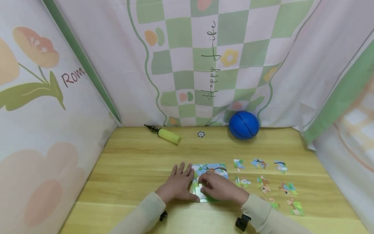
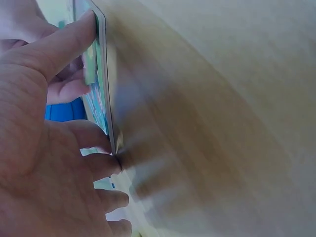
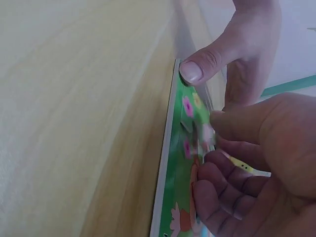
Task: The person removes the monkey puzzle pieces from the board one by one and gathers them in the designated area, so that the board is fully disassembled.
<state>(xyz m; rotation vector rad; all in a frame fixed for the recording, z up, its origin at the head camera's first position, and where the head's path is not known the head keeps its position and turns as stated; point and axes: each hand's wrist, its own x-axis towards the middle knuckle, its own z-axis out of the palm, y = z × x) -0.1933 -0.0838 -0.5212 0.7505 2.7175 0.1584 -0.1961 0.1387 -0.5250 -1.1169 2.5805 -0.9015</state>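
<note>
A puzzle board [image 1: 219,166] with a bright animal picture lies on the wooden table before me. My left hand [image 1: 179,184] rests at its left side with fingers spread; in the left wrist view the thumb [image 2: 74,42] presses on the board's edge. Over the board, my right hand [image 1: 220,188] pinches a green puzzle piece [image 3: 201,111] between thumb and fingers. That piece is tilted above the board's surface and blurred in the right wrist view. The right hand covers part of the picture.
Several loose puzzle pieces [image 1: 264,184] lie in rows right of the board. Farther back are a yellow hand pump [image 1: 169,136], a small round dark-rimmed disc [image 1: 201,134] and a blue ball [image 1: 243,125]. Printed curtains [image 1: 201,65] border the table.
</note>
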